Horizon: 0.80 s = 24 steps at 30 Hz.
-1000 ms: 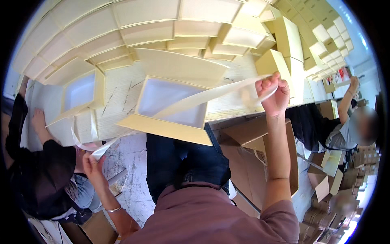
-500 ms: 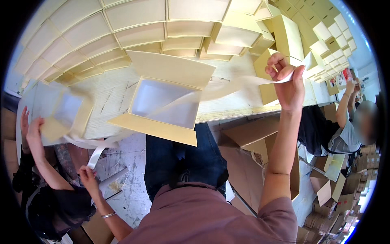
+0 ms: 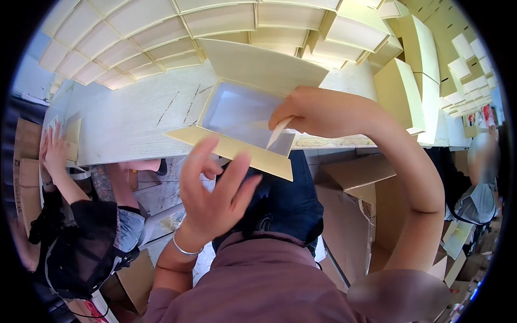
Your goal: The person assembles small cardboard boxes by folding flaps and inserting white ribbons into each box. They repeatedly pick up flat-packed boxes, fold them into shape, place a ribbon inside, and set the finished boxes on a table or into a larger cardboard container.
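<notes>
A cream box [image 3: 245, 110] stands on the pale worktable with its lid raised at the back and its front flap [image 3: 237, 149] folded out toward me. Its inside is whitish, and no contents can be made out. My right hand [image 3: 307, 110] is over the box's right part, pinching a pale ribbon-like strip [image 3: 280, 132] that hangs down to the near right corner. The rest of the strip is hidden or too faint to follow. Slightly blurred, my left hand [image 3: 218, 191] hovers in front of the flap, fingers spread and nothing visible in them.
Stacked cream boxes [image 3: 215, 24] line the table's back, with taller ones [image 3: 401, 94] at the right. An open brown carton [image 3: 350, 215] is beside my legs. At the left a co-worker's hands [image 3: 54, 148] are at another cream piece [image 3: 72, 140]; another person [image 3: 479, 177] is at far right.
My right hand has come in from the upper right to the box, still pinching the strip. My left hand has risen from the lower left, letting go of the strip. The view has shifted leftward.
</notes>
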Available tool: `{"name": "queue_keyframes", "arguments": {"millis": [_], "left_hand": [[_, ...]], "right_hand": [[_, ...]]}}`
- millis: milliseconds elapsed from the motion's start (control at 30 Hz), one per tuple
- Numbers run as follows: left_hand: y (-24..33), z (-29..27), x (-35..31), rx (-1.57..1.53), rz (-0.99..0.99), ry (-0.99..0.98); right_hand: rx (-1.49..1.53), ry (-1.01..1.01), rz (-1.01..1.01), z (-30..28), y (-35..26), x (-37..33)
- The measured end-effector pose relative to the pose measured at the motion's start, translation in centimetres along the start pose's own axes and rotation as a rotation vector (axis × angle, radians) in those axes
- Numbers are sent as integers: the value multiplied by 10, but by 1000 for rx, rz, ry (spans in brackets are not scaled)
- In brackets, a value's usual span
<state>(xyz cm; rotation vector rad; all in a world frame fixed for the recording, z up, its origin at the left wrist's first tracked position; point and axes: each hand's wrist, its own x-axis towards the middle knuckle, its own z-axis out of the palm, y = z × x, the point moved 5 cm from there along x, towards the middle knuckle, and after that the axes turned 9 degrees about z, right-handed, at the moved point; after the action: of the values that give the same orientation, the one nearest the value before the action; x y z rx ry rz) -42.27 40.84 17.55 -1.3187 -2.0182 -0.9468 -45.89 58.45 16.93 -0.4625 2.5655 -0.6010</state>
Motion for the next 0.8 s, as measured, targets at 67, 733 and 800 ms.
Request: {"name": "queue_keyframes", "arguments": {"millis": [67, 733, 800], "left_hand": [[-5, 8, 6, -8, -50, -151], [-43, -5, -37, -122, -149, -111], [-45, -9, -44, -119, -144, -121]], "right_hand": [[-14, -156, 55, 7, 1, 11], [376, -1, -17, 22, -27, 37], [-39, -65, -46, 35, -28, 38]]}}
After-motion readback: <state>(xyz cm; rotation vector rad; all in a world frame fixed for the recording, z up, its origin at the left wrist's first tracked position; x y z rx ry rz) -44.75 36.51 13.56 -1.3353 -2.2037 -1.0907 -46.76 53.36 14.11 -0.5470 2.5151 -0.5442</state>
